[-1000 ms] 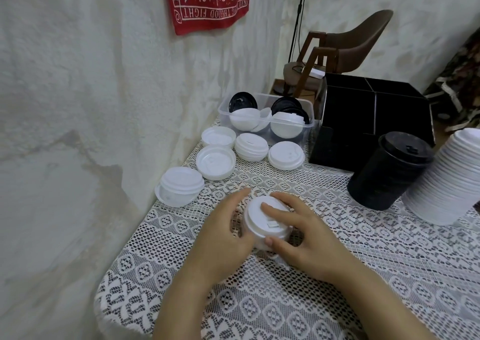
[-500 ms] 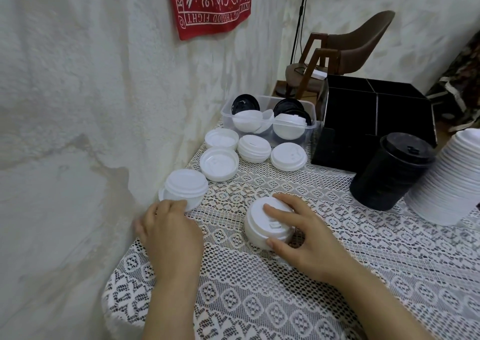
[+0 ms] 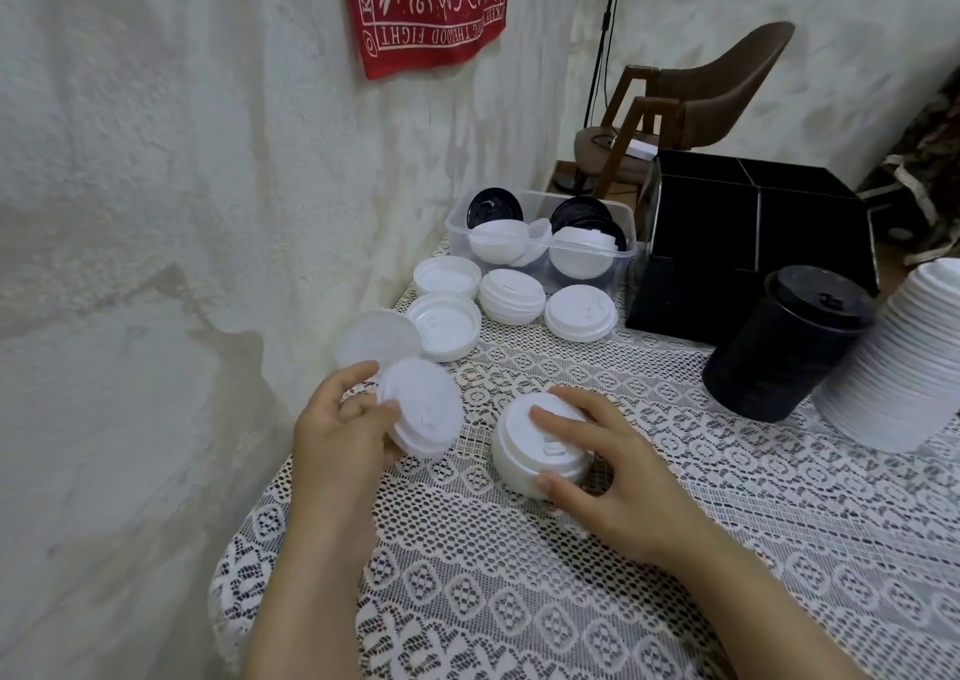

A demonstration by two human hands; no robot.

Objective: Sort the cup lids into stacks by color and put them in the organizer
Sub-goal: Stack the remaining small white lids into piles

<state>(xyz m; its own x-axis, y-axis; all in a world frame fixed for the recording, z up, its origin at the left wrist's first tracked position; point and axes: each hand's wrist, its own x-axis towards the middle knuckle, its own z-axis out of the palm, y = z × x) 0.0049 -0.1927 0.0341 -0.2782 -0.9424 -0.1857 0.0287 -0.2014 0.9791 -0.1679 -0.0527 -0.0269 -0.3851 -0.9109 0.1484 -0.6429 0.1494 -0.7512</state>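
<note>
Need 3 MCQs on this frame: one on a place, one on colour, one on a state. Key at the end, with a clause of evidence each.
1. Where does the clear bin stand?
A. At the table's far end, just left of the black organizer
B. On the floor
C. At the near table edge

2. What colours are the lids in that bin?
A. All white
B. Black and white
C. All black

3. How is the white lid at the left hand?
A. Lying flat on the cloth
B. Held tilted
C. Dropped in the bin

Key
1 A: the bin's right wall sits beside the organizer, by the wall.
2 B: black lids stand behind white ones inside.
3 B: the left hand grips it at a slant, while the right hand holds the short white stack.
</note>
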